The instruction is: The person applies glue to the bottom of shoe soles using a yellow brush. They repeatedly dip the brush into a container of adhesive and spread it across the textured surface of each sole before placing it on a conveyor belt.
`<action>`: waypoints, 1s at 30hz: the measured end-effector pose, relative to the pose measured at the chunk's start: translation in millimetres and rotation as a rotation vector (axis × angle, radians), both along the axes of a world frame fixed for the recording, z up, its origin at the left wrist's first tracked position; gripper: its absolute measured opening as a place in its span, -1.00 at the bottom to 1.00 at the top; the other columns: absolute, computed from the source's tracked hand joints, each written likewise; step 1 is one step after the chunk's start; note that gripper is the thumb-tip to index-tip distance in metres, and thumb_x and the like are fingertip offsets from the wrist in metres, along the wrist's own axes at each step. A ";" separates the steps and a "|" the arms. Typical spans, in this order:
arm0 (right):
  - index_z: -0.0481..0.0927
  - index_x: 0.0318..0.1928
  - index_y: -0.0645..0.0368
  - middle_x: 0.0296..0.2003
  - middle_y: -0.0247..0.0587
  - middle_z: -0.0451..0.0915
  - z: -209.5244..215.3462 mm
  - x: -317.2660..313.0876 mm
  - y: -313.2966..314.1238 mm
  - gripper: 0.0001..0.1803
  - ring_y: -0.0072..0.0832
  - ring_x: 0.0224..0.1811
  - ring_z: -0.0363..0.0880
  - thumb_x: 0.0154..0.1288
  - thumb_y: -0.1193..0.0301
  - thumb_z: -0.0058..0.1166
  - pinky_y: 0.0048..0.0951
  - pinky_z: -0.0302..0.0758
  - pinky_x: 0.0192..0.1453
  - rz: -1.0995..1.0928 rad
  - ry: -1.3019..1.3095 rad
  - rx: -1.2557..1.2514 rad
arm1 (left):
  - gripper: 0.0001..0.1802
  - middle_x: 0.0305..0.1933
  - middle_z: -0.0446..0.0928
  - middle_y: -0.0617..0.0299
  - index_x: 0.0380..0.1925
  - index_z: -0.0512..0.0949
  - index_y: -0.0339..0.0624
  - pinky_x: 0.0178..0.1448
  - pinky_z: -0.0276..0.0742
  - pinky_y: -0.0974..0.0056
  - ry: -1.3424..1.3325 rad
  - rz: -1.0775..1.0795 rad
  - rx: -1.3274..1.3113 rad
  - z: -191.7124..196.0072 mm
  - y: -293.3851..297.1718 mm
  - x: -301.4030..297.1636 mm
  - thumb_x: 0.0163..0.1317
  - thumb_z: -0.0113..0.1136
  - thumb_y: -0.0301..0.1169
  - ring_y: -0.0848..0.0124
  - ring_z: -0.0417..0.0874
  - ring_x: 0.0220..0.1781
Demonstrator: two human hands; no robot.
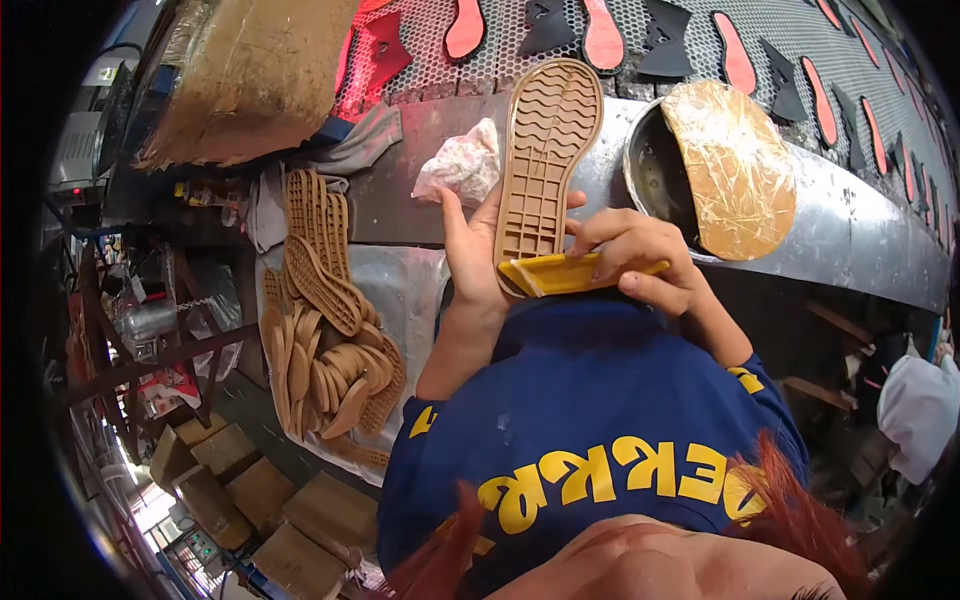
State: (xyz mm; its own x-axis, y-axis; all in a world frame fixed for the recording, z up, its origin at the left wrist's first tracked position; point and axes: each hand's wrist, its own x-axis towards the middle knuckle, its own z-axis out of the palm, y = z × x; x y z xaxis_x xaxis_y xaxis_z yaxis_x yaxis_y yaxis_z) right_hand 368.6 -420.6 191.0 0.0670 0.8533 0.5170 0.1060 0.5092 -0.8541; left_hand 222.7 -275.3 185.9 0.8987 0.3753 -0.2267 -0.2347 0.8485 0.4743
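A tan rubber shoe sole point(545, 165) lies upright along my left hand point(475, 245). Its wavy tread and square-grid heel face up. My left thumb is beside the sole's left edge, and fingertips show past its right edge. My right hand point(645, 260) grips a flat yellow tool point(570, 272) held crosswise over the heel end. The tool's pale-edged left tip touches or overlaps the sole's lower edge; its exact kind is unclear. A crumpled whitish cloth or wad point(463, 165) sits just beyond my left thumb.
To the right stands a metal bowl point(650, 165), partly covered by a glue-smeared tan board point(735, 165). Several tan soles point(330, 370) are heaped at my left. Beyond the bench edge, a mesh conveyor point(640, 15) carries red insoles and black pieces. Cardboard boxes point(260, 500) stand lower left.
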 end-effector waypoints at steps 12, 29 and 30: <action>0.55 -0.32 0.23 -0.14 -0.01 0.58 0.1 21.0 10.7 -0.78 -0.29 -0.05 0.53 0.36 0.34 -0.05 -0.34 0.42 0.08 0.188 0.190 -0.055 | 0.02 0.08 0.50 -0.14 0.32 0.21 -0.22 -0.38 0.73 -0.06 -0.082 -0.212 -0.111 -0.7 4.0 -4.9 0.27 -0.71 0.41 0.02 0.66 -0.07; 0.60 -0.20 0.16 -0.21 -0.16 0.60 -54.7 24.9 -31.0 -0.84 -0.20 -0.14 0.54 0.18 0.56 0.08 -0.25 0.37 -0.05 -1.070 -0.760 -0.475 | -0.29 0.34 0.29 -0.02 0.34 0.18 -0.07 0.33 0.44 -0.06 -0.019 0.597 0.685 -20.5 15.5 -6.5 0.16 -0.02 -0.75 0.09 0.38 0.34; 0.60 -0.20 0.16 -0.21 -0.16 0.60 -54.0 21.7 -33.4 -0.84 -0.20 -0.14 0.54 0.18 0.56 0.08 -0.24 0.38 -0.05 -1.061 -0.707 -0.469 | -0.29 0.35 0.28 -0.03 0.34 0.17 -0.09 0.31 0.46 -0.07 0.002 0.606 0.736 -24.1 19.7 -8.8 0.16 -0.01 -0.74 0.08 0.38 0.34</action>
